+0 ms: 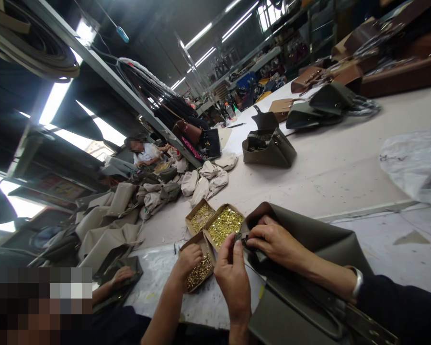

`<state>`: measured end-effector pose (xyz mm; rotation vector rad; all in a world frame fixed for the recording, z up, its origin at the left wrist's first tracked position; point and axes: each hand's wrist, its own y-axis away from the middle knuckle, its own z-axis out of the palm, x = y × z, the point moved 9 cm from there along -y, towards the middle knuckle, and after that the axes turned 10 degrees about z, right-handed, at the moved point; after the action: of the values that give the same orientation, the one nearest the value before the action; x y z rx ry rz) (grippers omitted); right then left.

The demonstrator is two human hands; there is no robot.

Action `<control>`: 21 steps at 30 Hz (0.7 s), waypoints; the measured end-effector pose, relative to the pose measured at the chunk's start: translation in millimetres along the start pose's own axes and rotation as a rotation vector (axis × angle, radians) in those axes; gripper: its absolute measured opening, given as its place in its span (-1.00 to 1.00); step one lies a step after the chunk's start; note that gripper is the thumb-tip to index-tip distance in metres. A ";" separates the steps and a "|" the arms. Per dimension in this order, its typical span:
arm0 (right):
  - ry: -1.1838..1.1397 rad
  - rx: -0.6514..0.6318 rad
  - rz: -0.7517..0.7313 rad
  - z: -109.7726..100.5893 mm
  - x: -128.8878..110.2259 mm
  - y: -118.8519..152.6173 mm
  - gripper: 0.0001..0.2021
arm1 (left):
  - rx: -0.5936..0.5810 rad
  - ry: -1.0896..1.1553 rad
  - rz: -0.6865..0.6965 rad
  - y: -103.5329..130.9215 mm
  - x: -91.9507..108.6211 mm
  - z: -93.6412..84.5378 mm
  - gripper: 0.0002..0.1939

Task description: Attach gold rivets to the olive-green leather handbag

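An olive-green leather handbag (330, 242) lies tilted on the table in front of me, its opening facing left. At the rim of that opening, my right hand (273, 239) has its fingers closed on the bag's edge. My left hand (233, 275) pinches a small dark tab (240, 236) between thumb and fingertips, right beside the right hand's fingers. How the tab joins the bag is hidden by my fingers. A strap with gold-coloured metal fittings (368, 328) hangs over the bag's near side.
Left of my hands, a co-worker's hand (191, 258) dips into a cardboard box of small brass-coloured parts (201, 273). Two more boxes, one of shiny gold pieces (222, 225), touch it. Beyond stand a finished-looking green bag (269, 148), pale pouches (204, 182) and a plastic sheet (416, 165).
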<state>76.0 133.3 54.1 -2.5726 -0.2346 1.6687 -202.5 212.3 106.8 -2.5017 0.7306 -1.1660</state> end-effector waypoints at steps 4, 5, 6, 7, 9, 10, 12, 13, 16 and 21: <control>-0.049 -0.036 0.012 -0.6 1.5 -3.7 -0.82 | -0.222 0.056 0.019 14.9 -7.2 21.2 -0.55; -0.084 -0.054 0.041 -0.2 4.3 -5.6 -0.82 | -0.248 0.065 0.021 17.4 -8.7 24.5 -0.59; -0.126 -0.077 0.076 0.9 7.9 -7.7 -0.82 | -0.258 0.071 0.023 18.7 -10.1 26.7 -0.62; -0.169 -0.106 0.113 2.7 11.8 -9.9 -0.82 | -0.257 0.076 0.026 19.0 -11.3 28.2 -0.65; -0.240 -0.165 0.172 7.4 18.6 -14.1 -0.80 | -0.228 0.081 0.033 16.7 -13.2 29.8 -0.68; -0.265 -0.187 0.192 9.4 21.2 -16.1 -0.79 | -0.212 0.084 0.035 15.0 -14.0 30.6 -0.69; -0.305 -0.218 0.225 12.5 25.4 -19.5 -0.77 | -0.191 0.091 0.035 11.8 -15.4 32.6 -0.70; -0.326 -0.233 0.241 14.0 27.3 -20.8 -0.77 | -0.188 0.094 0.033 10.9 -16.1 33.8 -0.69; -0.366 -0.276 0.277 17.9 30.7 -23.0 -0.76 | -0.196 0.088 0.021 11.8 -18.5 36.6 -0.67; -0.316 -0.256 0.255 12.2 29.8 -25.4 -0.74 | -0.204 0.042 0.008 17.0 -19.1 37.1 -0.68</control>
<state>74.4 162.8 25.7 -2.5888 -0.1479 2.2782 -189.6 210.3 63.6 -2.6422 0.9125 -1.2000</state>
